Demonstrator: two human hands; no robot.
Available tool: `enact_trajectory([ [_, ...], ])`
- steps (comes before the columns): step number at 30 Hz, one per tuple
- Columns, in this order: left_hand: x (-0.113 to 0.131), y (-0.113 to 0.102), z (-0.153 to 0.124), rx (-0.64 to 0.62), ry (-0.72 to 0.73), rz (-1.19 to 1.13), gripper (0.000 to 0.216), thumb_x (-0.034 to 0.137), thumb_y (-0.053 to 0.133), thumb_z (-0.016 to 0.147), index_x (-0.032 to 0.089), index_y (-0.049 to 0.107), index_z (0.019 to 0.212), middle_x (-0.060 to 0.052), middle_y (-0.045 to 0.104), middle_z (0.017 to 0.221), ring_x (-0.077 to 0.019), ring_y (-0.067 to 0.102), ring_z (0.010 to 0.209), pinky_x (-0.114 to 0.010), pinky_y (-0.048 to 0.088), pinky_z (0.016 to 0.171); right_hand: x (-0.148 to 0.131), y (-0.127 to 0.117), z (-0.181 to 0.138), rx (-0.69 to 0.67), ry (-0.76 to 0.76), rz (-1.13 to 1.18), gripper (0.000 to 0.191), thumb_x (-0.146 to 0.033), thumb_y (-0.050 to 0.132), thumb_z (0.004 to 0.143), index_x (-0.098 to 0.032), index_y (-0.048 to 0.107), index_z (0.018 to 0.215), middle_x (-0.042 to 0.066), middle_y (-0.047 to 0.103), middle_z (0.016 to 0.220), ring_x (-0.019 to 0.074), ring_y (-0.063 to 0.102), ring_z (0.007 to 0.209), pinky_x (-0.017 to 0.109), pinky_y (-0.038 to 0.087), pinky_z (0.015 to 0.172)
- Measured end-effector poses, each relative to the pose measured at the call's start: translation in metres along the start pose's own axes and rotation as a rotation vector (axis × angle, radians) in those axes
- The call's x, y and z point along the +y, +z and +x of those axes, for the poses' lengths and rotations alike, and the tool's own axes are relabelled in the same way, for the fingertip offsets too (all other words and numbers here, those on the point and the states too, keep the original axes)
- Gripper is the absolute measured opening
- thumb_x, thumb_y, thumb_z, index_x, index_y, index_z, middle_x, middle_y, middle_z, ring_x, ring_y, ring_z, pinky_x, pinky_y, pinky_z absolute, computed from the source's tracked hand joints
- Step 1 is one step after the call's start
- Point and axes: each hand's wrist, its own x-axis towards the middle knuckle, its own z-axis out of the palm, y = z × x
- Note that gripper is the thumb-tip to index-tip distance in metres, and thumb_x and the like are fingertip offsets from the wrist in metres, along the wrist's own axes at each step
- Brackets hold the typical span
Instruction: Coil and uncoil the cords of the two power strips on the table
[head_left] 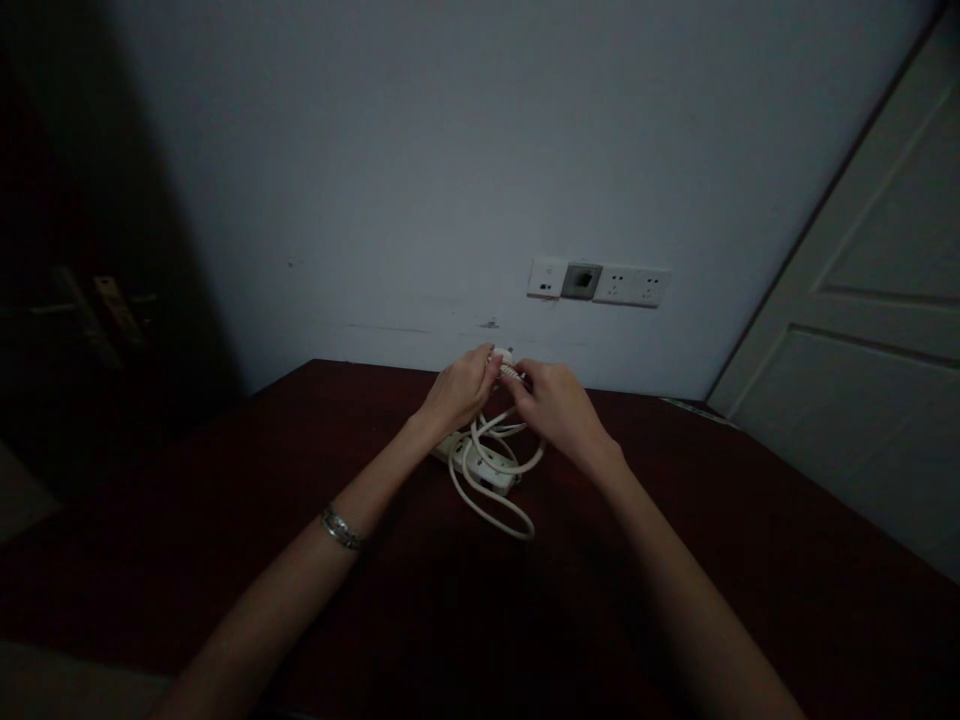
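Note:
My left hand and my right hand meet above a dark red table, fingers pinched together on the end of a white cord, at what looks like its plug. The cord hangs from my hands in loose loops down onto the table. Beneath the loops lies a white power strip, partly hidden by my left hand. A silver bracelet sits on my left wrist.
A row of white wall sockets is set in the pale wall just above the table's far edge. A white panelled door stands at the right. The left side is dark, with a dim door handle.

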Motion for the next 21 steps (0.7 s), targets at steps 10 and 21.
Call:
enact_trajectory([
  [10,-0.005,0.01,-0.002,-0.002,0.188,-0.044,0.04,0.023,0.027,0.093,0.009,0.035,0.13,-0.02,0.047,0.127,-0.0242,0.046,0.118,-0.039,0.038,0.097,0.015,-0.002,0.003,-0.014,-0.048,-0.06,0.033,-0.033,0.04,0.089,-0.015,0.067,0.082,0.012,0.066,0.073,0.018,0.055,0.063,0.029,0.029,0.059],
  [21,-0.018,0.016,-0.002,0.011,0.07,-0.18,0.025,0.025,0.037,0.091,0.013,0.06,0.09,-0.009,0.063,0.085,-0.0161,0.056,0.078,-0.03,0.043,0.074,0.012,-0.003,-0.001,-0.179,-0.181,-0.244,0.032,-0.032,0.043,0.086,-0.014,0.067,0.073,0.011,0.063,0.068,0.016,0.053,0.058,0.029,0.025,0.055],
])
